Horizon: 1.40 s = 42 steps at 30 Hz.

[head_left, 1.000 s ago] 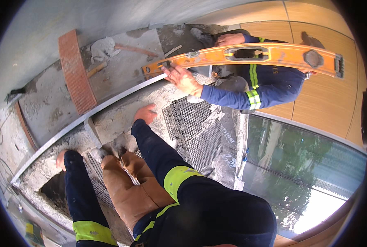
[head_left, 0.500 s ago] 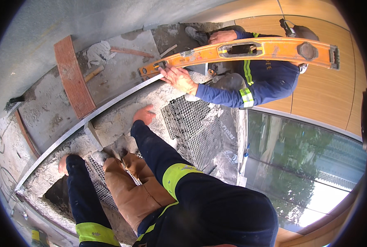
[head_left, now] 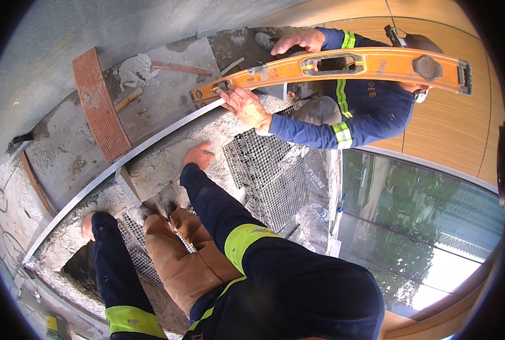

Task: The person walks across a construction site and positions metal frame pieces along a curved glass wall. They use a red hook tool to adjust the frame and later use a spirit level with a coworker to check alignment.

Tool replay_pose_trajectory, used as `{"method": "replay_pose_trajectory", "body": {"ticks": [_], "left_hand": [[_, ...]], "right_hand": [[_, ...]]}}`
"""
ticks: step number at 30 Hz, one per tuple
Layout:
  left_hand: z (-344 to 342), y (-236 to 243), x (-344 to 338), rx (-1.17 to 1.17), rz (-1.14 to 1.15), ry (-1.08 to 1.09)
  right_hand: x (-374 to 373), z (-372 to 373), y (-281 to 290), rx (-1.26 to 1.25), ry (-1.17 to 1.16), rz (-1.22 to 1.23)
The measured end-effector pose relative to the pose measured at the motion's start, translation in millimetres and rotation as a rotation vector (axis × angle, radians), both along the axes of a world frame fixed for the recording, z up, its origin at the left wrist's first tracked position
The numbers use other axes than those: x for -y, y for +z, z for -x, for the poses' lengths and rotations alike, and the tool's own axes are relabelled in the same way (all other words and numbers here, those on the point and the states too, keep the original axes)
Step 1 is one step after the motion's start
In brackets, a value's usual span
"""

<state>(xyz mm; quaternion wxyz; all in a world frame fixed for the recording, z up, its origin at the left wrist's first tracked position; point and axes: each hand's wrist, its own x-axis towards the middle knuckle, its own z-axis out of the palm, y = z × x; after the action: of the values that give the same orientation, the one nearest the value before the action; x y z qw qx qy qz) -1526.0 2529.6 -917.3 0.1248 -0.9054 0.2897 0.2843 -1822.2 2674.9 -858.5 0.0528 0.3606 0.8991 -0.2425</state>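
Observation:
My right hand [head_left: 198,156] rests on the rough mortar bed [head_left: 159,164] with its fingers apart and nothing in them. To the left, my left hand [head_left: 87,225] lies on the mortar beside the long pale metal-edged strip [head_left: 85,194]; my sleeve covers part of it, and the fingers that show look laid flat. Across from me a co-worker's hand [head_left: 245,107] presses on the strip and the near end of an orange spirit level [head_left: 385,62]. The co-worker's other hand [head_left: 300,42] hovers over the level's far side, fingers spread.
Black perforated drainage sheet [head_left: 269,175] lies right of my right hand. A ribbed reddish board [head_left: 100,105], a white rag [head_left: 136,71] and a wooden handle [head_left: 129,100] lie beyond the strip. A short upright plate [head_left: 128,186] stands before my shoes. Glass panels [head_left: 405,226] stand at right.
The co-worker's far hand has lifted off and shifted left, its fingers opening out. The level's raised end has moved slightly to the right. My hands have stayed in place.

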Motion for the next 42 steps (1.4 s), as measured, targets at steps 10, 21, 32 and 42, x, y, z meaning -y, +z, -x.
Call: {"method": "replay_pose_trajectory", "body": {"ticks": [10,21,32,42], "left_hand": [[-7,-8,-4,0.025,-0.015,-0.007],[-10,-8,-6,0.052,-0.029,-0.009],[5,16,-5,0.125,-0.048,0.061],[8,17,-4,0.321,-0.053,0.177]], "right_hand": [[0,0,-4,-0.03,0.002,-0.026],[1,-1,-2,-0.049,-0.007,-0.019],[0,0,-5,-0.058,0.002,-0.031],[2,0,-8,-0.052,-0.023,-0.086]]}}
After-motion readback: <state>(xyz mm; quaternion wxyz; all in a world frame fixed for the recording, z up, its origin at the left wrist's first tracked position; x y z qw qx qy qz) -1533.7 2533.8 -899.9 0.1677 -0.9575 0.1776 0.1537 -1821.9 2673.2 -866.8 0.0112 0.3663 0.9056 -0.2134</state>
